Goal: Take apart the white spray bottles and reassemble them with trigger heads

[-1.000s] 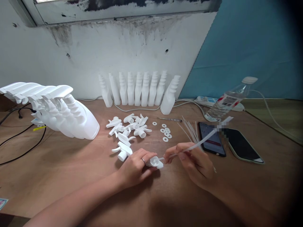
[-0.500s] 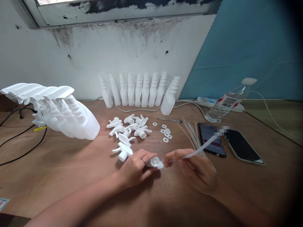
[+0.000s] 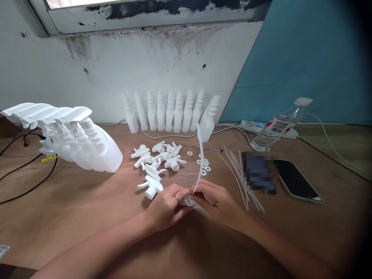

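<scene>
A white trigger spray head [image 3: 189, 201] sits in the grip of my left hand [image 3: 166, 206], its open collar turned up toward me. Between thumb and fingers, my right hand [image 3: 216, 200] pinches a translucent plastic tube [image 3: 201, 159] near its lower end, right at the collar. The tube stands up and bends slightly; whether its end is inside the collar is hidden by my fingers. Loose trigger spray heads [image 3: 158, 155] lie in a pile beyond my left hand. White ring washers [image 3: 205, 167] are scattered past my right hand, beside a bundle of more tubes [image 3: 238, 172].
White bottles [image 3: 169, 112] line the wall. At the left stand several bottles with spray heads fitted [image 3: 99, 149]. A thin tool [image 3: 213, 148] lies near the washers. Two phones [image 3: 260, 172], [image 3: 299, 181], a water bottle [image 3: 273, 130] and a power strip [image 3: 252, 124] are at the right.
My right hand has moved left to the spray head, and the tube has swung from leaning right to standing upright. My left hand stays in place with the spray head.
</scene>
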### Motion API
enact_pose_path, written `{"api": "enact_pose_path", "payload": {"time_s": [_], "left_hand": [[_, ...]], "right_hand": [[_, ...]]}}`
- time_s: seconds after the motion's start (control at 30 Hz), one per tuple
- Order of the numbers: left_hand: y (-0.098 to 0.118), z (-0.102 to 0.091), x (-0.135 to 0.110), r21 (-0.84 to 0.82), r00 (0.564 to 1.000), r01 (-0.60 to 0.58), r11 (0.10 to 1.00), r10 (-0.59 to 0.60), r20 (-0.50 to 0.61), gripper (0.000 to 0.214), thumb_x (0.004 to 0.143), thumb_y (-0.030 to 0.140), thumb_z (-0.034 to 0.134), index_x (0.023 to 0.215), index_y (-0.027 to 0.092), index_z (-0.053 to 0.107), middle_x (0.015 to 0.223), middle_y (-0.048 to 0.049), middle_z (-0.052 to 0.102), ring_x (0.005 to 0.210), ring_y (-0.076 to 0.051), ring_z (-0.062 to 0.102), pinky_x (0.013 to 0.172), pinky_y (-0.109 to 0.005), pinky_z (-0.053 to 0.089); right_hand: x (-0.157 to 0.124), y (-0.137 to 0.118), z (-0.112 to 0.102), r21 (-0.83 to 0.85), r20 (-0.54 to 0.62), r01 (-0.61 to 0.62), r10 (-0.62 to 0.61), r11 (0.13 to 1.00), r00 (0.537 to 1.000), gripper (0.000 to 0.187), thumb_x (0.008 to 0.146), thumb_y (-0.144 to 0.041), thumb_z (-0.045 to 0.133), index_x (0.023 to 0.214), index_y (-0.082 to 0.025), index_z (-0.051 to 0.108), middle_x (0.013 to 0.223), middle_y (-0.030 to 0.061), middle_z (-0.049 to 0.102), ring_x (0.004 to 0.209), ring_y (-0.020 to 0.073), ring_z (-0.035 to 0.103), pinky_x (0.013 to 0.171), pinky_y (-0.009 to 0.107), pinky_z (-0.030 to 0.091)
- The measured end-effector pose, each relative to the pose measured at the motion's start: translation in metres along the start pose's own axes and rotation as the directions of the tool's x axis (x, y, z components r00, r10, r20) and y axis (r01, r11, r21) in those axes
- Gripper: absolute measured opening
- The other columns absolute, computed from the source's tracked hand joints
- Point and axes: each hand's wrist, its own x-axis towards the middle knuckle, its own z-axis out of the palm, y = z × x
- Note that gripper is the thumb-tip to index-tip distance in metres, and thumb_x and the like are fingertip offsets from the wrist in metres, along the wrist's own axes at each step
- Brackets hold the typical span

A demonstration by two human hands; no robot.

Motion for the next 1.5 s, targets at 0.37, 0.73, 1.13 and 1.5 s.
{"api": "enact_pose_path", "payload": {"time_s": [0.37,0.73,1.13,1.5], "left_hand": [[0.003,-0.001,0.001,-0.022,1.0,0.025,0.999,-0.024,0.017,0.027,0.093,0.027,0.055,0.118,0.017,0.055,0.103,-0.0087,0.064,0.094,-0.021,0.059,0.085,-0.034,0.05],[-0.001,0.0,0.0,-0.011,0.998,0.039,0.999,-0.038,0.041,0.036,0.09,0.023,0.057,0.126,0.017,0.053,0.108,-0.009,0.063,0.096,-0.021,0.058,0.085,-0.035,0.051],[-0.001,0.0,-0.001,-0.006,1.0,0.014,1.0,-0.013,0.017,0.04,0.091,0.025,0.056,0.13,0.019,0.05,0.109,-0.0086,0.064,0.097,-0.021,0.06,0.085,-0.034,0.051],[-0.004,0.001,-0.001,-0.012,1.0,0.001,1.0,-0.001,0.006,0.042,0.09,0.024,0.058,0.131,0.018,0.048,0.11,-0.0081,0.063,0.098,-0.02,0.058,0.086,-0.033,0.05]], "right_hand": [[-0.003,-0.006,0.007,0.072,-0.019,-0.005,0.006,0.997,1.0,0.012,0.093,-0.02,0.051,0.092,-0.017,0.062,0.081,0.0046,0.052,0.072,0.0131,0.052,0.066,0.025,0.046],[-0.005,0.001,0.015,0.087,-0.173,0.009,0.007,0.996,0.985,0.009,0.092,-0.017,0.052,0.095,-0.018,0.06,0.086,0.0047,0.064,0.073,0.0126,0.061,0.067,0.023,0.049],[-0.008,-0.001,0.012,0.134,-0.237,-0.051,0.082,0.99,0.968,0.01,0.094,-0.023,0.053,0.092,-0.017,0.061,0.082,0.0037,0.067,0.07,0.0115,0.063,0.066,0.021,0.051],[-0.009,0.0,0.011,0.109,-0.232,-0.03,0.055,0.994,0.971,0.008,0.093,-0.019,0.053,0.095,-0.018,0.061,0.081,0.0019,0.067,0.067,0.0101,0.063,0.065,0.019,0.052]]}}
